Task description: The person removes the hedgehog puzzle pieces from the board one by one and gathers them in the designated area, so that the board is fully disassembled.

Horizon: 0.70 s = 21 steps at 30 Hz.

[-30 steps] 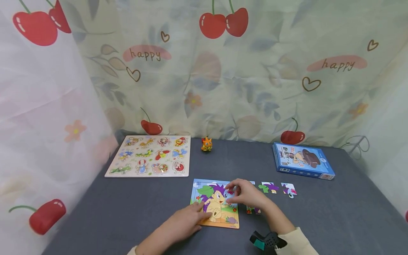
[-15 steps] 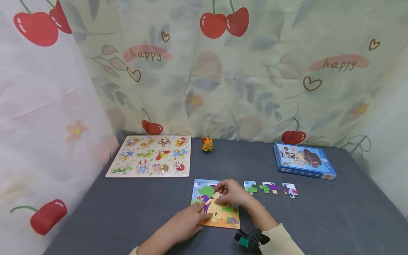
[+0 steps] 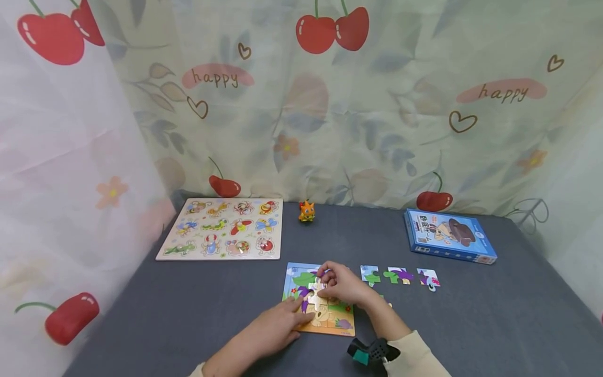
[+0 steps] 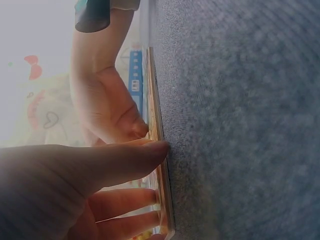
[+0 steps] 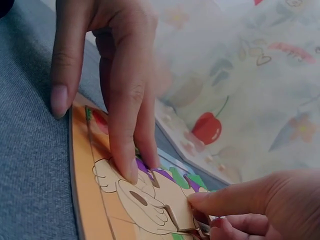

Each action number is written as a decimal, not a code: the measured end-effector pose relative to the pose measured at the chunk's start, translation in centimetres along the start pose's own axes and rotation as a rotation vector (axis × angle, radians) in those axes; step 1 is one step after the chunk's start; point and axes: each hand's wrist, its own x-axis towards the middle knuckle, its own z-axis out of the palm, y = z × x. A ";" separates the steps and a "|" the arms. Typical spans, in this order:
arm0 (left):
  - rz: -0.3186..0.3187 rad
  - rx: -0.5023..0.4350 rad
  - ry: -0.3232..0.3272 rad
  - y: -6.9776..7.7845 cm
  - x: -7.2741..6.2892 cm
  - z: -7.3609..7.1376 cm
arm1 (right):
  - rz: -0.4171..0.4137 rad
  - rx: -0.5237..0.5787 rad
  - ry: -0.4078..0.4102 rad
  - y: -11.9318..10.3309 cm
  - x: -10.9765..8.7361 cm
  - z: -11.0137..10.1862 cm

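A hedgehog jigsaw puzzle in its orange-edged board lies in front of me. My left hand rests on its left side, fingers extended over the picture; the thumb is at the board's edge. My right hand pinches a cream jigsaw piece over the puzzle's middle. That piece sits tilted, partly raised above its neighbours, and the fingers hide its far side. Right of the board lie a blue-green piece, a green-purple piece and a piece with an eye.
At the back left lies an insect puzzle board. A small orange figurine stands behind the jigsaw. To the back right is a blue box. Patterned cloth hangs behind and at the sides of the dark table.
My right hand has moved left from the board's right edge to its middle with the piece, which now shows tilted over the picture. The left hand has stayed in place.
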 end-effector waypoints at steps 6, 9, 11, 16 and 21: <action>-0.015 -0.012 -0.024 0.0 0.1 -0.2 | 0.031 0.089 -0.017 0.0 -0.1 -0.2; -0.017 -0.016 -0.027 0.0 0.1 -0.2 | 0.032 0.104 -0.009 0.0 -0.2 -0.3; -0.017 -0.016 -0.024 0.1 0.1 -0.3 | 0.029 0.108 -0.006 -0.1 -0.3 -0.4; -0.014 -0.011 -0.012 0.2 0.1 -0.3 | 0.024 0.111 0.002 -0.2 -0.7 -0.9; -0.032 -0.018 -0.033 0.2 0.2 -0.3 | 0.010 0.109 0.008 -0.4 -1.6 -1.9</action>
